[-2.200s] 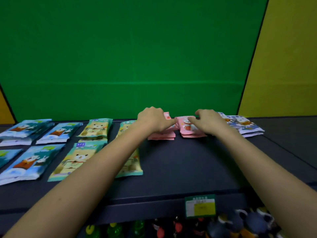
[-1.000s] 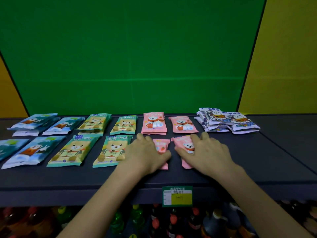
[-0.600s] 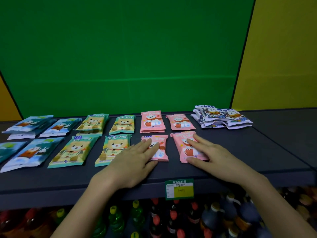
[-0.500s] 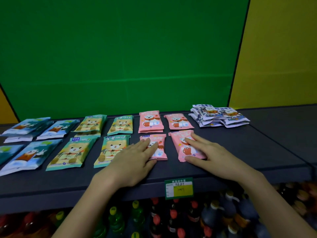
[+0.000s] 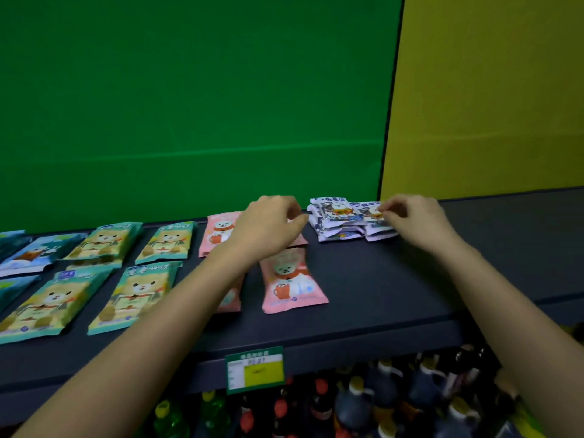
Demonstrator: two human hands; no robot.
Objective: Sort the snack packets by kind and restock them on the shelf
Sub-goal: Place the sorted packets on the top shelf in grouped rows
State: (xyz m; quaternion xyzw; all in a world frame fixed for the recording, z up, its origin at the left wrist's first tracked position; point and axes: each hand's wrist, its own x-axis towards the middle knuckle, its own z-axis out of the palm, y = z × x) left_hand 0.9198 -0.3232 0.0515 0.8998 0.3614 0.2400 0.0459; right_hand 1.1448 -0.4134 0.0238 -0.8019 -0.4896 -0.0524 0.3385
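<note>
Snack packets lie sorted in rows on a dark shelf [image 5: 379, 295]: blue ones [image 5: 31, 251] at the far left, then green-yellow ones [image 5: 139, 295], then pink ones [image 5: 290, 282]. A pile of white-and-navy packets [image 5: 344, 222] sits at the back right. My left hand [image 5: 271, 226] hovers over the rear pink packets with its fingers curled. Its thumb tip reaches the pile's left edge, and I cannot make out a grip. My right hand [image 5: 414, 216] pinches the right end of the pile's top packet. My left forearm hides most of one front pink packet.
A green-and-yellow price tag [image 5: 255, 369] hangs on the shelf's front edge. Bottles [image 5: 347, 406] with coloured caps stand on the level below. A green panel [image 5: 189, 105] and a yellow panel [image 5: 489, 90] close off the back. Bare shelf stretches right of the pile.
Both hands have left the two front pink packets, which now lie flat, and have reached back and right to the white-and-navy pile. The view has shifted left.
</note>
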